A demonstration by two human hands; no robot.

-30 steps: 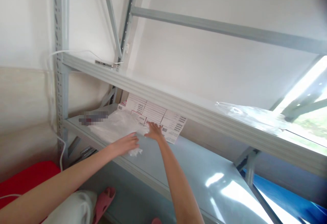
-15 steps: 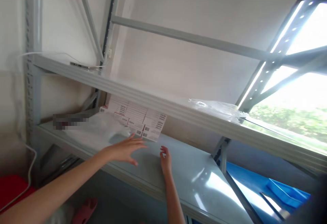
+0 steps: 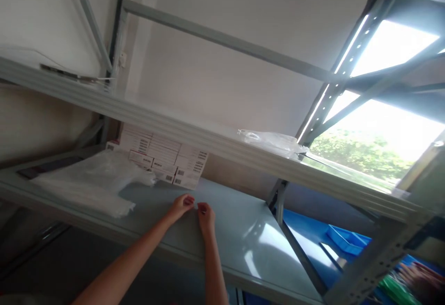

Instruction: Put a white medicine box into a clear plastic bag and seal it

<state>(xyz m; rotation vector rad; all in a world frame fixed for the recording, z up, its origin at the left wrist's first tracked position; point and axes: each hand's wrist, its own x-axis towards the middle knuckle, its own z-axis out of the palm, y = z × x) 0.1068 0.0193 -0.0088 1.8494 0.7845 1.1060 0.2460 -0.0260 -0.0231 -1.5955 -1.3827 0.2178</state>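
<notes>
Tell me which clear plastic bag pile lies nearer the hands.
The plastic bag pile on the lower shelf, left of the hands, beside the white boxes; the other bag sits on the upper shelf.

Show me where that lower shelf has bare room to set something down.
The lower shelf is bare from the right hand rightward to the slanted brace. Crowded at the left: plastic bags lie in front, stacked boxes behind them.

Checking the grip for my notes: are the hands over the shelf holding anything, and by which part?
It cannot be told: the left hand and right hand meet fingertip to fingertip above the shelf; anything pinched is too small to see.
</notes>
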